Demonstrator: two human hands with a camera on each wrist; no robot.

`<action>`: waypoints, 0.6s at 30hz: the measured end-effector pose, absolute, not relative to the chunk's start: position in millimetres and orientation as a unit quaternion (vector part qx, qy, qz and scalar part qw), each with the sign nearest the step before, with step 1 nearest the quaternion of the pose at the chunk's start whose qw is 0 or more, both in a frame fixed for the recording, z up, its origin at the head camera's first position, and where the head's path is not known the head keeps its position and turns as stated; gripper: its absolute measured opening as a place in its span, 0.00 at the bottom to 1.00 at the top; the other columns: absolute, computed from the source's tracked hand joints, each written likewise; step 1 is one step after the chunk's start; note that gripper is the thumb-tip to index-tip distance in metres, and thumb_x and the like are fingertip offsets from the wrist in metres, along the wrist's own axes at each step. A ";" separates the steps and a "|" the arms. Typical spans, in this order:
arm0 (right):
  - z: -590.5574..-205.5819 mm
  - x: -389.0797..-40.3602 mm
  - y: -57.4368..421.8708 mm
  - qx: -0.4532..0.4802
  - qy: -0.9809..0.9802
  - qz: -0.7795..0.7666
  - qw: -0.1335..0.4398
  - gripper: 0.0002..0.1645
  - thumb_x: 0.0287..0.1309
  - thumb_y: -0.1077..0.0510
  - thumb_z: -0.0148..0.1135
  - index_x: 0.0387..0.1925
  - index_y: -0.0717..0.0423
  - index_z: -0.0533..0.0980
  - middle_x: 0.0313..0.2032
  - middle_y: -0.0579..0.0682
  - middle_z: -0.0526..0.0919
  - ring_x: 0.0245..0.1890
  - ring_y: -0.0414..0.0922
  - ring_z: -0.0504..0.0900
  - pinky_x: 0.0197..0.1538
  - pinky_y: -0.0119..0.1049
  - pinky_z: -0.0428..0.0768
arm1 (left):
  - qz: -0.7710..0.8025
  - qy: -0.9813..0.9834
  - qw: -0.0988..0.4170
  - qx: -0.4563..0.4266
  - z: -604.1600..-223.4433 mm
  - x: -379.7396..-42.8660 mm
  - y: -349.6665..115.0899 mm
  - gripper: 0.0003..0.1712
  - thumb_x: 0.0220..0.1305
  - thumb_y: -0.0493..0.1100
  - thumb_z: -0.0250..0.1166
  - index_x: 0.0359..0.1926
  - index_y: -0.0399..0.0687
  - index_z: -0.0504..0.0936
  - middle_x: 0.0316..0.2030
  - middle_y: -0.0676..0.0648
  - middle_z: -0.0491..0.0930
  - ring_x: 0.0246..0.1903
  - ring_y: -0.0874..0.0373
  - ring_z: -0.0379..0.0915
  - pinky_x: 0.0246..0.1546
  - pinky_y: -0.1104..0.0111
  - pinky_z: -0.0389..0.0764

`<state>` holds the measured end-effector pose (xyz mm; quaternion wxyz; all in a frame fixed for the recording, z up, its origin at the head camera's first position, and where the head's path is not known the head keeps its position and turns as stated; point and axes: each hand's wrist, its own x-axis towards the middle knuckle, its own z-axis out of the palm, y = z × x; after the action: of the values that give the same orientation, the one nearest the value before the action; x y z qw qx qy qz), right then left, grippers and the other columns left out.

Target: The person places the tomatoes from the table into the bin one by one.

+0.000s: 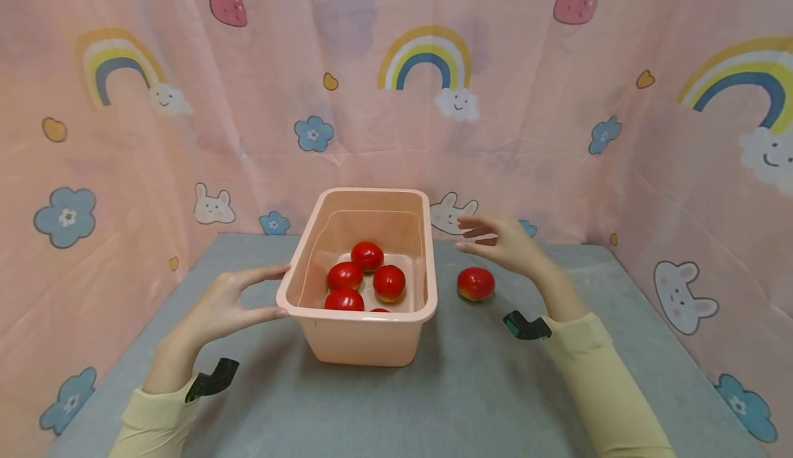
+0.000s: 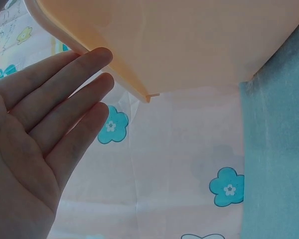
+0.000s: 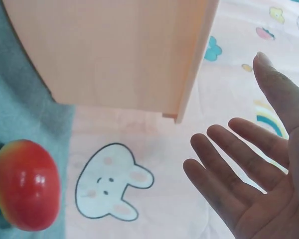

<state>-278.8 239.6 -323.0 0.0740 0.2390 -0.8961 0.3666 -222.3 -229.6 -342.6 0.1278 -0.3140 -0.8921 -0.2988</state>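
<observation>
A peach-coloured plastic bin stands on the table, with several red, apple-like fruits inside. At the bin's left rim, my left hand has its fingers and thumb spread; the left wrist view shows the straight fingers right against the lip. My right hand hovers to the right of the bin, holding nothing, fingers loosely extended and thumb apart. Below it one more red fruit with a yellow-green underside lies on the table; in the right wrist view this fruit sits off to the left of the hand.
A grey-blue cloth covers the table. Pink printed curtain hangs behind it and along both sides, close to the table's far edge. Black wrist-worn devices sit at both cuffs.
</observation>
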 end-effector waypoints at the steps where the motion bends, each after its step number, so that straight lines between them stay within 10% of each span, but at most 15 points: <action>1: -325.5 -278.8 241.1 0.231 -0.899 0.364 0.073 0.34 0.55 0.43 0.66 0.60 0.54 0.72 0.55 0.56 0.78 0.53 0.54 0.80 0.53 0.51 0.78 | -0.299 -0.892 0.128 -0.314 -342.6 -222.2 -229.6 0.36 0.48 0.53 0.75 0.59 0.52 0.77 0.55 0.52 0.79 0.56 0.52 0.75 0.53 0.49 0.76; 18: -368.0 -284.2 264.5 0.147 -0.933 0.324 0.046 0.39 0.53 0.36 0.65 0.61 0.51 0.70 0.57 0.56 0.77 0.53 0.55 0.79 0.51 0.52 0.80 | -0.300 -0.893 0.127 -0.311 -343.1 -222.0 -230.3 0.35 0.48 0.54 0.75 0.59 0.54 0.77 0.55 0.52 0.79 0.55 0.52 0.75 0.52 0.48 0.77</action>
<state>-284.2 264.5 -368.0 0.0465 0.1472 -0.9335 0.3237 -222.0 -230.3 -343.1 0.1272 -0.3107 -0.8929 -0.3001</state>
